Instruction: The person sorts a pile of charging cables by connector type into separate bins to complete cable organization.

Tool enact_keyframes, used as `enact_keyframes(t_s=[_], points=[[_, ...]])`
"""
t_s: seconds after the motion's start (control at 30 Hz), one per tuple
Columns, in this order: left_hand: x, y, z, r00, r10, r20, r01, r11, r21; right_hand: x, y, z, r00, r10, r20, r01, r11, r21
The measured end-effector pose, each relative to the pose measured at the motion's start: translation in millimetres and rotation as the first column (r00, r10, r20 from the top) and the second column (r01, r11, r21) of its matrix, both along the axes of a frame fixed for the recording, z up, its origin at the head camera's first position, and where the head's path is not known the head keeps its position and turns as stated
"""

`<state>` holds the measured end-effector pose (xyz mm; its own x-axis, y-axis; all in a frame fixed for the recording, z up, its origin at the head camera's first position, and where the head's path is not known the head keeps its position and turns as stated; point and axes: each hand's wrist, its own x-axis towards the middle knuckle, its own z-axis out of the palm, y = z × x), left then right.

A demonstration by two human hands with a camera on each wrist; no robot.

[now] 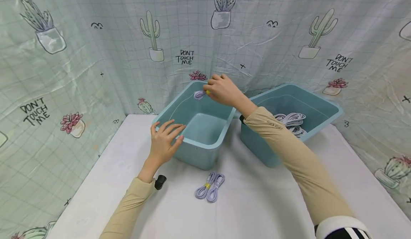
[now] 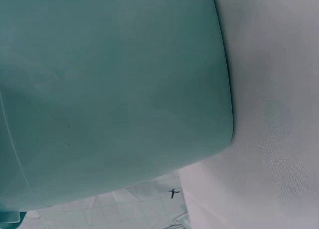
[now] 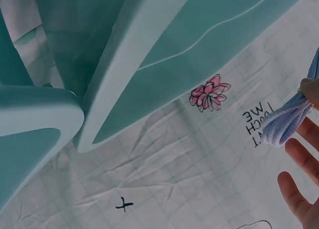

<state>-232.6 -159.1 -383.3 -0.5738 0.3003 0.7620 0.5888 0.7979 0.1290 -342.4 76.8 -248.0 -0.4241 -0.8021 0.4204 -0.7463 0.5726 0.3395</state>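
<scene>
My right hand [image 1: 222, 89] pinches a bundled lavender cable [image 1: 199, 95] with a yellow tie, above the far part of the left teal bin [image 1: 201, 146]. In the right wrist view the cable's loops [image 3: 285, 123] stick out past the thumb and fingers. My left hand [image 1: 164, 141] rests with spread fingers on the near left rim of that bin. The left wrist view shows only the bin's outer wall [image 2: 124, 99], not the hand. Two more lavender cable bundles [image 1: 216, 188] lie side by side on the table before the bin; a yellow tie shows on one.
A second teal bin [image 1: 321, 119], at the right under my right forearm, holds several white cable bundles [image 1: 293, 119]. Both bins stand on a white-covered table [image 1: 257, 210]. A cactus-print curtain [image 1: 199, 35] hangs behind and at the sides.
</scene>
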Motion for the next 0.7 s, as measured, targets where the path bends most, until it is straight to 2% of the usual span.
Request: enact_keyframes(t_s=[0.2, 0.43, 0.7], points=[[-0.7, 1, 0.2, 1.0, -0.004, 0.003, 0.004, 1.0, 0.0, -1.6, 1, -2.3, 0.999, -0.039, 0.005, 0.039, 0.999, 0.016], [-0.4, 2, 2.1, 1.0, 0.001, 0.007, -0.001, 1.0, 0.0, 3.1, 12, -4.9, 0.997, -0.054, 0.062, 0.054, 0.999, 0.0], [-0.4, 1, 0.7, 1.0, 0.007, -0.007, -0.007, 1.0, -0.005, 21.0, 20, -1.0, 0.995, 0.005, 0.104, 0.002, 0.998, -0.066]])
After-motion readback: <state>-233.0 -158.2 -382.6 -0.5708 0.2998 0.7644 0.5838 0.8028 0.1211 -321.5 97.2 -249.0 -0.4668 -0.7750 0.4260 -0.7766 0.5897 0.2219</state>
